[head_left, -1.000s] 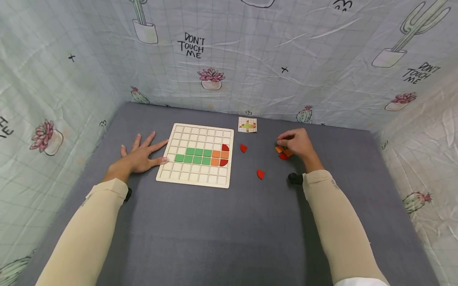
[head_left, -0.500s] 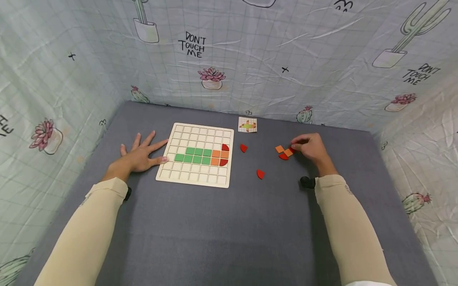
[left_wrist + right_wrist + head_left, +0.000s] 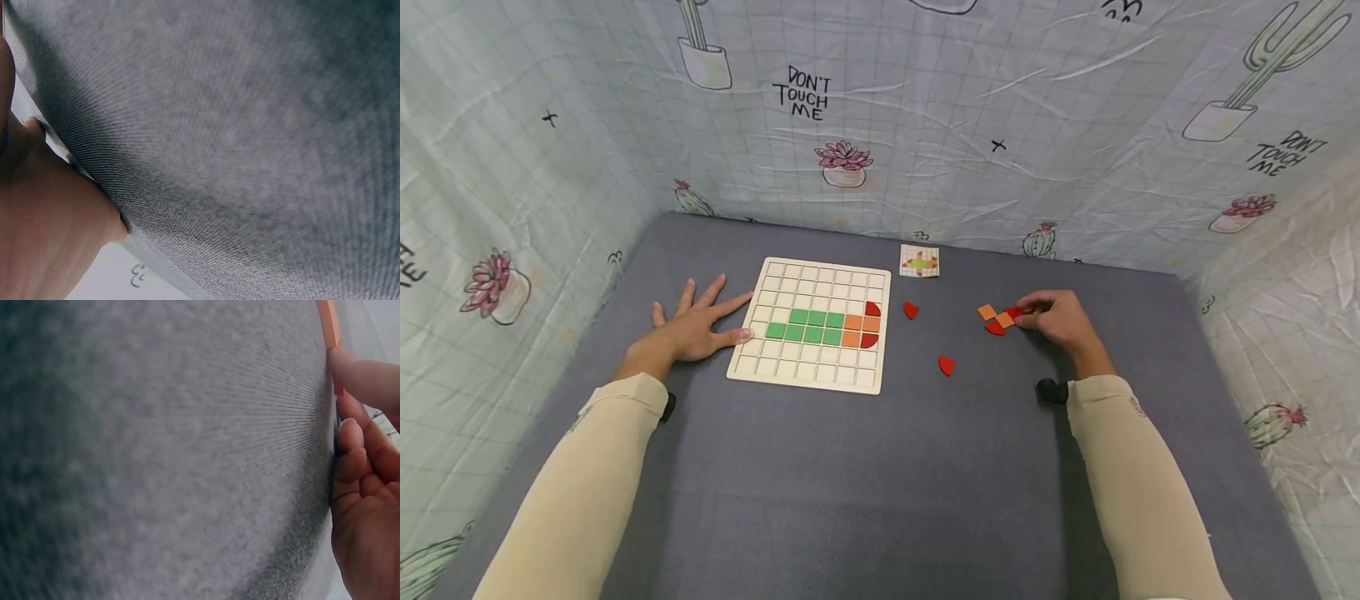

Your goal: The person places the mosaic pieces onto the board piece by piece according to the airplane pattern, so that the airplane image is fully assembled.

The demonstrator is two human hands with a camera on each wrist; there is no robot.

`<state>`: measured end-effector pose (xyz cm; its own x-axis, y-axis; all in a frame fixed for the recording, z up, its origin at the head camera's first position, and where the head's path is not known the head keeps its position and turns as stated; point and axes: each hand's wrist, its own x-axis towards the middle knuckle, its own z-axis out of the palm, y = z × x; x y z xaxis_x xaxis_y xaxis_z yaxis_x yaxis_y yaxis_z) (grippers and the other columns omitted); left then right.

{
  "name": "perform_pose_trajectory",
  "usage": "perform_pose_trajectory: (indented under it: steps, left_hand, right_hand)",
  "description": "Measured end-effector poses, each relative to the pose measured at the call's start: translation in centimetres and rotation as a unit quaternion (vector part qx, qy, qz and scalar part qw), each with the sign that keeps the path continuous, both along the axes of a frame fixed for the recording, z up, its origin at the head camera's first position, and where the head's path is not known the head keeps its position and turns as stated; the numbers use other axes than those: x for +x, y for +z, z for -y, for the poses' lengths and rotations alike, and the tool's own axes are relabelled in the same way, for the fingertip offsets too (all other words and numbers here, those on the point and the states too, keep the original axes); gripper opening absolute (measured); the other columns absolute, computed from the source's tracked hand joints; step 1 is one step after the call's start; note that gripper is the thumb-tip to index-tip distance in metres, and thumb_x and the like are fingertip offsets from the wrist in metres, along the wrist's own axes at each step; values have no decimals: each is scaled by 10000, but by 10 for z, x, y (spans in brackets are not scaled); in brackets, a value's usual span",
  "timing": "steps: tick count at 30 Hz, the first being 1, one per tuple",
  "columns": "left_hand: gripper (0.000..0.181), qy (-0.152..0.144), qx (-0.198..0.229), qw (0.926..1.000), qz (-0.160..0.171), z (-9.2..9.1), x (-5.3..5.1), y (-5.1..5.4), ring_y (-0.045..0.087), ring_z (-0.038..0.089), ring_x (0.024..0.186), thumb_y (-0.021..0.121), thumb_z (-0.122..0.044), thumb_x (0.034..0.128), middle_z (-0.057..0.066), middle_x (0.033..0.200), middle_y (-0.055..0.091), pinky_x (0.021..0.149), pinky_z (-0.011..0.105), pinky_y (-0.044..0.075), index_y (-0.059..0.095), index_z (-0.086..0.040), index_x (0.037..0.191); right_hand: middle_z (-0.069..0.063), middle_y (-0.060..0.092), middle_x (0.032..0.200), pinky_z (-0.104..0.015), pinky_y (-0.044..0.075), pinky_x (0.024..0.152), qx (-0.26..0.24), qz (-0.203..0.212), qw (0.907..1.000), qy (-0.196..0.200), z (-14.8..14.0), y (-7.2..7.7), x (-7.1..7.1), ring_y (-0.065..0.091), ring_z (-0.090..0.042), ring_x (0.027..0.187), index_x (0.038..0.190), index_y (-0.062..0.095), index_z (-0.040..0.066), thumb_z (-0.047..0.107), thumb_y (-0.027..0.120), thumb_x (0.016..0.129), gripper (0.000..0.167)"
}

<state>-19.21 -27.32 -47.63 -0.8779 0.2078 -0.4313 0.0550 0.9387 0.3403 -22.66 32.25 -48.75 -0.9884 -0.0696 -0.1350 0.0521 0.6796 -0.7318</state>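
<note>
Here, the right hand (image 3: 1062, 318)'s grip pinches a flat, partly hidden red piece (image 3: 1013, 313) beside a flat orange square (image 3: 1005, 320); the pale, square gridded board (image 3: 805, 372) lies well leftward, its far edge touched by the spread left hand (image 3: 692, 330).

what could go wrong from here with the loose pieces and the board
The right hand pinches a red piece close beside an orange square, so moving it might nudge that square.

The left hand has its thumb and a finger at the edge of the board; if it shifts, the board could slide and perhaps jostle the green tiles.
</note>
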Motion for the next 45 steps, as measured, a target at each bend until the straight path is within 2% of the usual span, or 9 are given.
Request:
perform_pose_trajectory:
  steps: [5, 14, 19, 24, 28, 31, 39, 45]
  left_hand:
    - [872, 24, -7, 10000, 42, 1, 1, 1, -248, 527, 1565, 465, -774, 971, 108, 1767, -154, 1074, 881, -173, 143, -384, 1681]
    - [842, 14, 16, 10000, 1, -1, 0, -1, -237, 525, 1571, 488, -737, 987, 100, 1770, -147, 1076, 882, -166, 156, -390, 1679]
    - [877, 3, 40, 10000, 18, -3, 0, 0, -255, 515, 1569, 475, -780, 962, 93, 1769, -157, 1078, 874, -185, 149, -395, 1678]
    - [903, 49, 221, 9997, -44, -1, 0, -1, -262, 490, 1577, 487, -826, 921, 58, 1774, -154, 1081, 860, -209, 153, -443, 1667]
    - [906, 55, 297, 9995, -79, 1, 1, 0, -268, 484, 1577, 486, -853, 897, 44, 1774, -157, 1074, 863, -214, 156, -482, 1655]
    - [888, 27, 224, 9997, -66, 2, 1, 0, -267, 495, 1573, 477, -822, 928, 62, 1772, -161, 1073, 866, -210, 150, -451, 1665]
    - [883, 52, 192, 9998, 4, 0, 2, 2, -261, 495, 1576, 491, -794, 945, 66, 1772, -160, 1084, 862, -202, 148, -427, 1671]
    - [868, 12, 69, 10000, 24, 0, 1, 1, -257, 503, 1573, 481, -764, 971, 84, 1769, -164, 1080, 870, -191, 144, -393, 1679]
  right_hand:
    - [-58, 683, 927, -243, 466, 639, 106, -18, 9999, 61, 5, -1, -1, 548, -107, 718, 1164, 762, -18, 120, 839, 884, 322]
    - [-172, 694, 1055, -270, 486, 705, 743, 32, 9972, -113, 6, 2, -1, 588, -218, 861, 1165, 739, -14, 199, 829, 899, 352]
    - [-201, 716, 1056, -298, 480, 734, 1099, -21, 9939, -82, 4, 3, 0, 617, -296, 922, 1138, 743, -17, 235, 809, 911, 345]
    - [-222, 738, 1049, -315, 496, 722, 1176, -126, 9930, 18, 6, 4, 0, 642, -327, 913, 1136, 754, -19, 217, 791, 912, 326]
    - [-256, 731, 1139, -404, 540, 801, 1196, -78, 9928, 76, 8, 7, 0, 655, -365, 992, 1217, 731, -24, 223, 781, 922, 388]
    - [-268, 710, 1186, -450, 542, 839, 1305, 27, 9914, 55, 8, 10, 1, 641, -380, 1039, 1248, 710, -34, 248, 783, 927, 434]
    - [-236, 740, 1059, -301, 494, 721, 1465, -24, 9892, 99, 7, 9, -1, 661, -333, 931, 1107, 732, -59, 235, 782, 917, 353]
    - [-241, 741, 1071, -320, 519, 737, 1500, -17, 9884, 244, 7, 7, 0, 672, -333, 938, 1122, 723, -65, 235, 756, 937, 355]
